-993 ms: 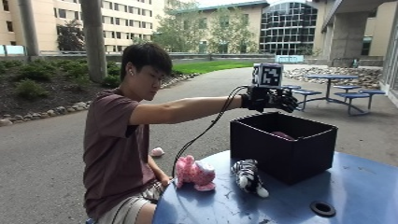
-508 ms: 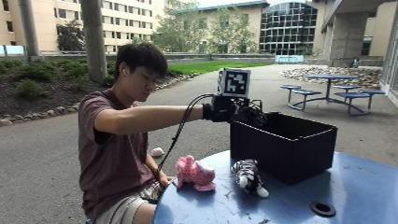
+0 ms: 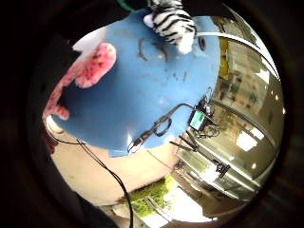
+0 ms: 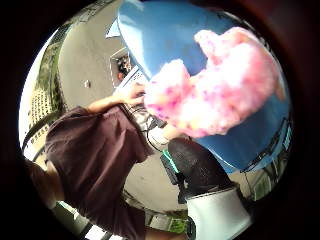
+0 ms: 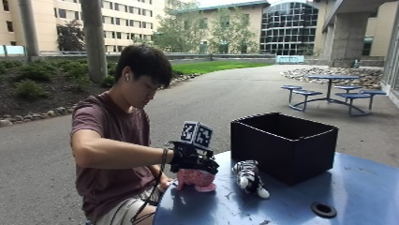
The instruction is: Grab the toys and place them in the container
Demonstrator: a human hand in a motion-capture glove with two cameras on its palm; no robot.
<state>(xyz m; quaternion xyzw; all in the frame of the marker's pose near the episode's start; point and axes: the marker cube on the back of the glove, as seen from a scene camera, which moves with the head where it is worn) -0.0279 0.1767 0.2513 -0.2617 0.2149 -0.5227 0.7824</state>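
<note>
Pink speckled plush toy (image 5: 196, 179) lies at near edge of round blue worktop (image 5: 349, 187); also seen filling thumb-side palm view (image 4: 220, 95). Black-gloved right hand (image 5: 192, 158) just above it, fingers curled downward; contact with plush not discernible, grip state cannot be told. Zebra-striped plush toy (image 5: 248, 176) lies beside, between pink toy and black square fabric container (image 5: 284, 145), open-topped, upright on worktop.

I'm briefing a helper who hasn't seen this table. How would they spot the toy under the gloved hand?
Start at the black container on the blue table. The gloved right hand hovers over the pink plush toy near the table's edge. Its neighbour, the zebra toy, is striped black and white.
</note>
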